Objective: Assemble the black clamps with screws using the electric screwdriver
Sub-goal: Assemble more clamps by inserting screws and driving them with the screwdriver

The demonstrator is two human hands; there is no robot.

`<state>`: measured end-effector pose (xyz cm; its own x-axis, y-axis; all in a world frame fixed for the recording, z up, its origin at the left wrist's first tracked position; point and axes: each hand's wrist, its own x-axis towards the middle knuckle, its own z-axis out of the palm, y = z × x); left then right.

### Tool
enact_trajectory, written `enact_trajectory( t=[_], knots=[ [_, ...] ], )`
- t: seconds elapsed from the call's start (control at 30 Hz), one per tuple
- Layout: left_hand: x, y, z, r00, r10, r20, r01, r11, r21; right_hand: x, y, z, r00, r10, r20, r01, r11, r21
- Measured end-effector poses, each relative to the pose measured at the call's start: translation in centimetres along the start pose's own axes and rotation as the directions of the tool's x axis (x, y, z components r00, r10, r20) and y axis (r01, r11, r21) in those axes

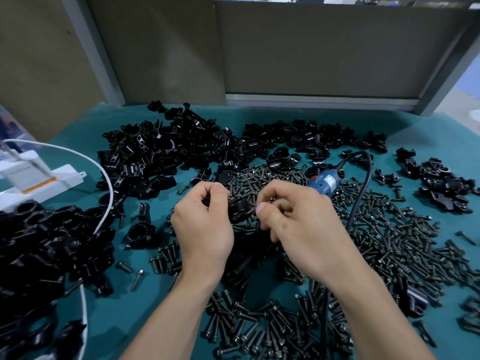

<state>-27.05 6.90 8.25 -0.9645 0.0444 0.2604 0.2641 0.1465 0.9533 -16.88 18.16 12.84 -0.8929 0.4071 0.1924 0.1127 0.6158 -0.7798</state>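
Your left hand (202,224) gripped a clamp (240,206) over the table's (78,136) middle, steadying it so your right hand (293,216) could pinch a screw (253,203) into it (prob. hand-starting). The screwdriver (324,181) lay just behind, toward the far edge, w/in reach.

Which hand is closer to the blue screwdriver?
Right. The right hand, pinching a screw, sits just in front of the screwdriver; the left hand is farther left, gripping the clamp between them.
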Motion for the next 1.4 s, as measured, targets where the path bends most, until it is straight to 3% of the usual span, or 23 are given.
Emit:
enact_trajectory(
  t=[0.13,0.37,0.47,0.7,0.77,0.83,0.93,1.03,1.2,1.4],
  knots=[
    [-0.1,0.0,0.1,1.0,-0.019,-0.008,0.019,1.0,0.023,0.2,-0.1,0.5,0.999,0.0,0.035,0.0,1.0,0.011],
    [-0.2,0.1,-0.1,0.998,0.048,-0.03,-0.047,0.998,0.032,0.2,-0.4,1.9,1.0,0.008,0.022,-0.006,0.992,-0.127],
    [-0.1,0.2,-0.1,0.997,0.075,-0.024,-0.074,0.996,0.043,0.2,-0.2,1.5,0.997,0.073,0.037,-0.071,0.996,-0.053],
    [-0.6,0.4,-0.1,0.992,0.123,-0.032,-0.121,0.992,0.042,0.4,-0.1,0.3,0.995,0.064,0.075,-0.067,0.997,0.031],
    [-0.7,0.7,-0.2,0.998,0.06,0.026,-0.059,0.998,-0.037,0.4,0.0,0.4,0.998,0.062,0.024,-0.063,0.997,0.043],
    [-0.5,0.8,-0.3,0.985,-0.064,0.161,0.089,0.984,-0.155,0.4,0.2,0.5,0.997,0.072,-0.03,-0.07,0.995,0.069],
    [0.0,1.1,-0.1,0.892,-0.231,0.387,0.372,0.863,-0.342,0.5,0.3,0.5,0.994,0.087,-0.062,-0.081,0.992,0.098],
    [0.5,1.1,-0.4,0.773,-0.265,0.577,0.566,0.7,-0.436,0.6,0.3,0.6,0.991,0.108,-0.078,-0.095,0.983,0.154],
    [0.9,1.1,-1.0,0.736,-0.237,0.634,0.498,0.824,-0.27,0.7,0.6,0.7,0.982,0.149,-0.112,-0.131,0.98,0.152],
    [1.3,1.0,-1.2,0.675,-0.314,0.668,0.621,0.73,-0.285,0.7,0.8,0.9,0.981,0.153,-0.116,-0.141,0.985,0.104]
  ],
)
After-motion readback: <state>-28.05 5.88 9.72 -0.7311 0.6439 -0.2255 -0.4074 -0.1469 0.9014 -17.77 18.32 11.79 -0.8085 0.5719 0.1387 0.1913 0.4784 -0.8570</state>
